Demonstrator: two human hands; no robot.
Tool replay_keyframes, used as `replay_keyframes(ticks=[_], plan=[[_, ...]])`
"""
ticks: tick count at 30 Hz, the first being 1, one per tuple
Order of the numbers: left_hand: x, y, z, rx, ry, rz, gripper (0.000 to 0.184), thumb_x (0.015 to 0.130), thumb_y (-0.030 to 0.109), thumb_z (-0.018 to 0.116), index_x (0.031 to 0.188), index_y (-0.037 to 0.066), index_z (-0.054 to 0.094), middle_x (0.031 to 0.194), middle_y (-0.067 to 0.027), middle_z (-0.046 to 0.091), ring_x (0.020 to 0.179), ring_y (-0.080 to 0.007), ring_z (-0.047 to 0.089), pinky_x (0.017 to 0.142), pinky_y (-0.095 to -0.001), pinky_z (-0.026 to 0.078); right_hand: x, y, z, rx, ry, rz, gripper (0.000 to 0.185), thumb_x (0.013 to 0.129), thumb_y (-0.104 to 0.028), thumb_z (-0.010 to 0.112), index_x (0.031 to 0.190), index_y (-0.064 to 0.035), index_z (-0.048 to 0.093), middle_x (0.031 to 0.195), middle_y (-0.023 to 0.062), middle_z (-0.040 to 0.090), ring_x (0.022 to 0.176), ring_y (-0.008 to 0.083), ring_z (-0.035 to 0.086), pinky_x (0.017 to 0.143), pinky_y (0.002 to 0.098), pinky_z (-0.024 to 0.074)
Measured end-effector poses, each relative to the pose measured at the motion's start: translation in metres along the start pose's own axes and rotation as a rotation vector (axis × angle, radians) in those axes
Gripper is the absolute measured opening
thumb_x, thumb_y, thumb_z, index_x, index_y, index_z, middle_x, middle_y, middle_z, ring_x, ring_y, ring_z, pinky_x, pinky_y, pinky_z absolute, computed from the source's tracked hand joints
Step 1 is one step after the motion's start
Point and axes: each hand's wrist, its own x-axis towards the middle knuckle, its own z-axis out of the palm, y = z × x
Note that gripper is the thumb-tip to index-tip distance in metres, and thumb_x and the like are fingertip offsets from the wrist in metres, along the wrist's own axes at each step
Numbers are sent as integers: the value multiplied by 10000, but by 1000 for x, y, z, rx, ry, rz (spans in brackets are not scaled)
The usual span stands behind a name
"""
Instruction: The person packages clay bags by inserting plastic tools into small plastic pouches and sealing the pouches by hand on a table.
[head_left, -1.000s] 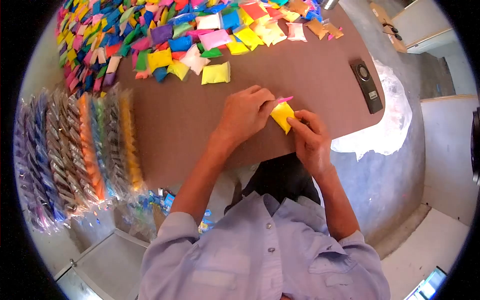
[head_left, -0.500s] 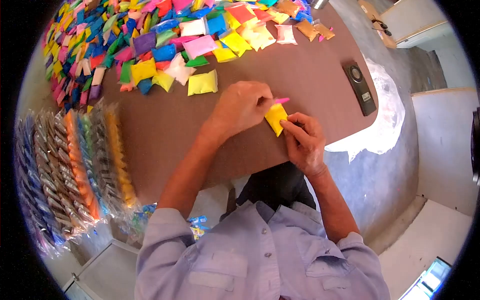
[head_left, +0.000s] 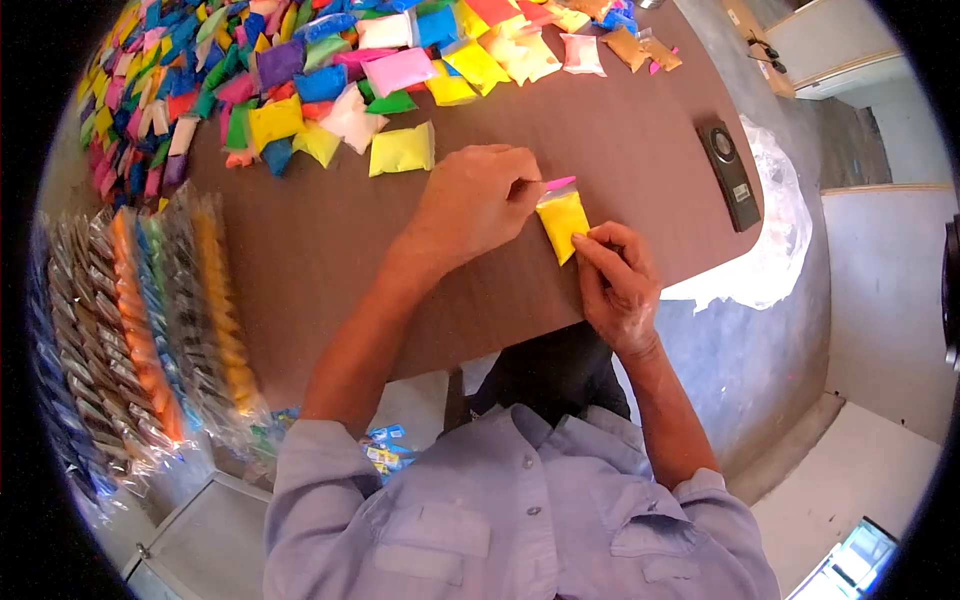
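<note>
A small clear packet of yellow clay-like material is held above the brown table. Thumb and fingers of my right hand pinch its lower right edge. My left hand is closed at the packet's top edge, its fingertips at one end of a thin pink plastic piece. That pink piece crosses the clear upper strip of the packet; whether it is inside or in front, I cannot tell. Another yellow packet lies just beyond my left hand.
A large heap of colourful packets covers the far left of the table. Long plastic-wrapped strips of packets hang at the left edge. A black device with a round dial lies at the right, near white plastic sheeting.
The yellow packet has turned more face-on, showing more of its front and clear top strip. My right hand has shifted slightly right and down; my left hand stays closed by the pink piece.
</note>
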Motion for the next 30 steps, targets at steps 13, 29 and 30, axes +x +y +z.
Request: replay_keyframes(ticks=[13, 29, 30], plan=[[-6, -1, 3, 103, 3, 36, 116, 873, 80, 746, 844, 24, 648, 799, -160, 682, 746, -381, 691, 662, -449, 543, 0, 2, 3, 57, 62, -1, 169, 815, 66, 804, 956, -13, 754, 1012, 136, 709, 885, 292, 713, 770, 368, 582], [-8, -11, 7, 51, 41, 123, 153, 890, 134, 752, 832, 27, 659, 752, -174, 672, 705, -391, 685, 648, -493, 528, -3, 1, 6, 49, 87, 37, 178, 830, 76, 802, 972, -21, 757, 1018, 131, 709, 888, 277, 720, 767, 344, 579], [-8, -11, 6, 52, 45, 123, 153, 890, 134, 752, 832, 27, 659, 752, -174, 672, 705, -391, 685, 648, -493, 528, -2, 2, 7, 47, 88, 22, 186, 827, 78, 804, 977, -21, 758, 1020, 133, 710, 892, 278, 720, 770, 343, 579]])
